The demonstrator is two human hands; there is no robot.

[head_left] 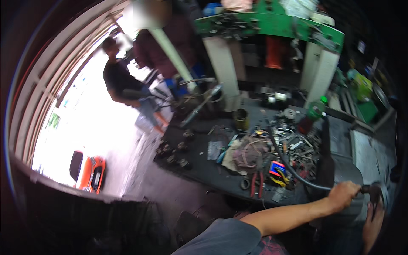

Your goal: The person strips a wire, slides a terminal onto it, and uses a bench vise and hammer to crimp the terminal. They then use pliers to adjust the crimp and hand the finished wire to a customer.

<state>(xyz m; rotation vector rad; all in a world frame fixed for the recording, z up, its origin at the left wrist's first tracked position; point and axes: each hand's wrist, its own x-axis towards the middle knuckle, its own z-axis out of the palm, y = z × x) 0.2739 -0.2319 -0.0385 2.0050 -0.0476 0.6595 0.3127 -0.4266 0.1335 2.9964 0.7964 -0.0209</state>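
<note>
My left hand (pixel 343 195), at the end of a forearm crossing from the lower middle, is wrapped round the end of a dark grey hose (pixel 307 183). A black fitting (pixel 364 189) sticks out of the fist on the right. It meets a dark curved piece (pixel 375 196), which my right hand (pixel 373 219) grips near the right rim. Blur and dim light hide the exact kind of this piece. The hose bends back over the dark workbench (pixel 204 178). Nearest the hose lie yellow-handled pliers (pixel 281 180) and a blue and red box (pixel 277 168).
Red-handled pliers (pixel 257 185), a bundled rag (pixel 250 153), a can (pixel 241 120) and a green-capped bottle (pixel 312 114) crowd the bench. A green frame (pixel 272 24) rises behind. Two people stand beyond, one in dark clothes (pixel 123 78). An orange vehicle (pixel 90 172) is outside.
</note>
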